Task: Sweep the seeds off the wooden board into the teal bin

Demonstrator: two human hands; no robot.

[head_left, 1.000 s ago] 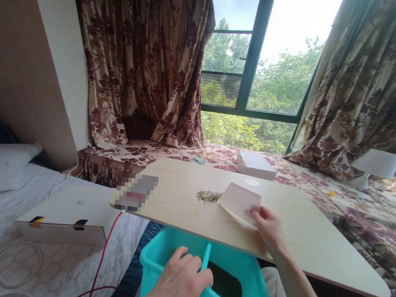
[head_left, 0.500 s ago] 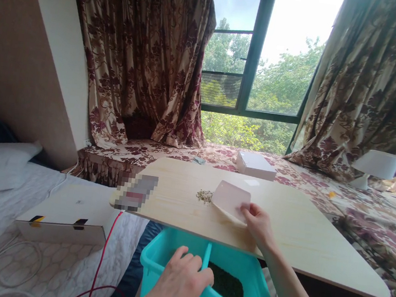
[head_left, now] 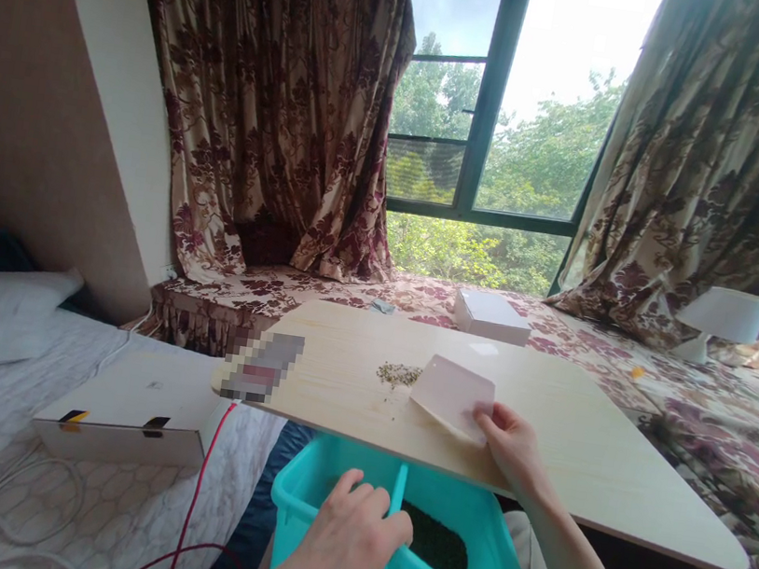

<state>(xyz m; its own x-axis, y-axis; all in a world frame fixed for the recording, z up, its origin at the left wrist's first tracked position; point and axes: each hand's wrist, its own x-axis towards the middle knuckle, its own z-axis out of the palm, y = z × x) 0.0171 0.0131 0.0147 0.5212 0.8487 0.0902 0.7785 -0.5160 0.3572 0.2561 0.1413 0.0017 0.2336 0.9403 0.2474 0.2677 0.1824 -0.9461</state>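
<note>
Lit by daylight through the window ahead, overexposed to near white in the right pane. Pale and bright across the tabletop, faintly shadowed beneath the right hand. Dim along the brown wall at left and in the folds of the curtains, darkest under the tabletop. Stretched toward the edges, pixelated over the flat object at left.

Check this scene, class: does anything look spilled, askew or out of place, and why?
Loose grains lie scattered on the tabletop, beside the pale sheet in the right hand, with a few toward the near edge. That looks odd because nothing contains them; whether spilled or placed, I cannot tell.
</note>
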